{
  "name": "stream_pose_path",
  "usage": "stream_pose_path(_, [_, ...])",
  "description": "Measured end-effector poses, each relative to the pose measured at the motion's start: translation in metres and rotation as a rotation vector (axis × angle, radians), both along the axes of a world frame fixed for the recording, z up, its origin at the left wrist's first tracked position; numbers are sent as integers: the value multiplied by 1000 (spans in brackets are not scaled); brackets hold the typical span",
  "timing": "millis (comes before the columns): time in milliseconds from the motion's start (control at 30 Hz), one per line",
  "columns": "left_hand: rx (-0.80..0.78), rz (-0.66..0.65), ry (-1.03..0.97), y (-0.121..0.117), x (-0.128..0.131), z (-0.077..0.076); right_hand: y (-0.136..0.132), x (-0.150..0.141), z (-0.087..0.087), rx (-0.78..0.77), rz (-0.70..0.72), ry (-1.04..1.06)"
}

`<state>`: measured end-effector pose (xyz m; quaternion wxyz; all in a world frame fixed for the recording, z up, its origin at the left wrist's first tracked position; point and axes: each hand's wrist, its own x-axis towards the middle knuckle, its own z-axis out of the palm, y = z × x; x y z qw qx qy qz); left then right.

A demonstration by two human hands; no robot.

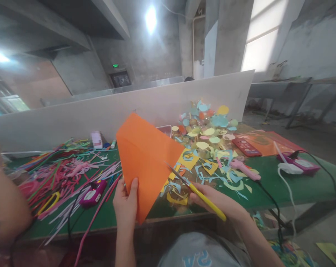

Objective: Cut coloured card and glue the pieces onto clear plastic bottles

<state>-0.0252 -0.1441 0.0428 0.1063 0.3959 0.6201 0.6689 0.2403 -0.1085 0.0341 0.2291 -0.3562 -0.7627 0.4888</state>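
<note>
My left hand (pixel 126 204) grips the lower edge of a folded orange paper sheet (pixel 145 159), thumb on its front, holding it up over the green table (pixel 268 185). My right hand (pixel 220 202) is closed around yellow-handled scissors (pixel 195 193). Their blades point up and left and touch the right edge of the orange sheet.
Coloured paper scraps and cut-out circles (pixel 209 129) lie ahead on the right. Pipe cleaners and paper strips (pixel 65 170) cover the left. A pink glue gun (pixel 244 169), a magenta device (pixel 93 193), cables and a white partition (pixel 101 111) are near. Another person's arm (pixel 6 200) is at left.
</note>
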Motion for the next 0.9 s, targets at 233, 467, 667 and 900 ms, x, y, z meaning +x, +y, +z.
stream_pose_path(233, [-32, -8, -1, 0, -5, -2, 2, 1, -6, 0, 13, -13])
stream_pose_path(467, [-26, -12, -7, -1, -4, 0, 2, 1, -3, 15, 36, -71])
stream_pose_path(667, [-27, -24, -2, 0, -6, -1, 1, 1, -2, 22, 39, -132])
stream_pose_path(900, [-32, -32, 2, 1, -10, -6, 1, -2, -1, 18, 53, -127])
